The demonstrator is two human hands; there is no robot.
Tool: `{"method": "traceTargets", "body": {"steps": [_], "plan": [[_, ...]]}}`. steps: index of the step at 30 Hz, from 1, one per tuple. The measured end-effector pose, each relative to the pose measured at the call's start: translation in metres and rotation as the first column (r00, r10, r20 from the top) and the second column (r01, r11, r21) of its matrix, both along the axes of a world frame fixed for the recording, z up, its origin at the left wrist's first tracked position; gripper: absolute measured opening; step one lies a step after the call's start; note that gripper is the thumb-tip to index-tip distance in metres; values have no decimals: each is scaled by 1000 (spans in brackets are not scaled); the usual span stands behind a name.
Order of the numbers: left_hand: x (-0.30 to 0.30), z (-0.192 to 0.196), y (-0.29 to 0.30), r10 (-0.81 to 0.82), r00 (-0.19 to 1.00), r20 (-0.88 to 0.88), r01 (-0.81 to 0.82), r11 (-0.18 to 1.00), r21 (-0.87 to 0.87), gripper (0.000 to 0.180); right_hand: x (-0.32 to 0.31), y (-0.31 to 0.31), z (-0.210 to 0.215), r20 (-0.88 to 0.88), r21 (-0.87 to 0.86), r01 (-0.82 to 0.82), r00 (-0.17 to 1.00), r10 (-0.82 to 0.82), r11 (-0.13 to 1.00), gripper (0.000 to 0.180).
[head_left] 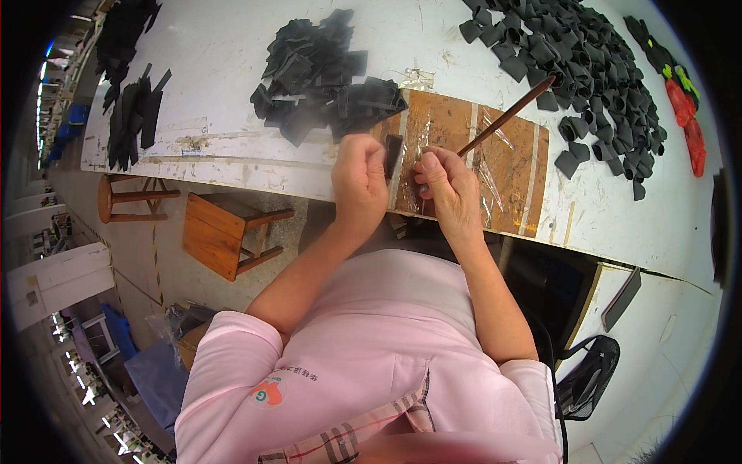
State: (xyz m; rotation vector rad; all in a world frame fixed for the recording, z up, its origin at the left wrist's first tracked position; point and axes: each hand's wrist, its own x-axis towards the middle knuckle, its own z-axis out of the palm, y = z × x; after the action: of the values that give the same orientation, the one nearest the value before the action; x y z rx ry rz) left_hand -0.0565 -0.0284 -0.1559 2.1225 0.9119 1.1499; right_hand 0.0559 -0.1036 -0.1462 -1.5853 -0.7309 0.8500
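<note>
Grip of the left hand [359, 179] is closed on a small black strip [393, 154], held upright just above the near edge of the tabletop [224, 54]. Right hand [448, 184], at 3 o'clock of the left and almost touching it, pinches a thin brown stick [506, 116] that slants toward 1 o'clock. Both work over a brown board [514, 166]. Piles of black pieces [325, 73] lie at 11 and 1 o'clock.
</note>
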Motion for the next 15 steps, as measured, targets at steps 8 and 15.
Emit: {"method": "traceTargets", "body": {"steps": [8, 15], "plan": [[-1, 34, -5, 187, 665, 723, 631, 377, -678, 14, -1, -11, 32, -760, 131, -73, 633, 148, 989, 39], [0, 30, -13, 183, 475, 861, 856, 130, -500, 20, -6, -10, 40, -569, 164, 17, 818, 81, 986, 25]]}}
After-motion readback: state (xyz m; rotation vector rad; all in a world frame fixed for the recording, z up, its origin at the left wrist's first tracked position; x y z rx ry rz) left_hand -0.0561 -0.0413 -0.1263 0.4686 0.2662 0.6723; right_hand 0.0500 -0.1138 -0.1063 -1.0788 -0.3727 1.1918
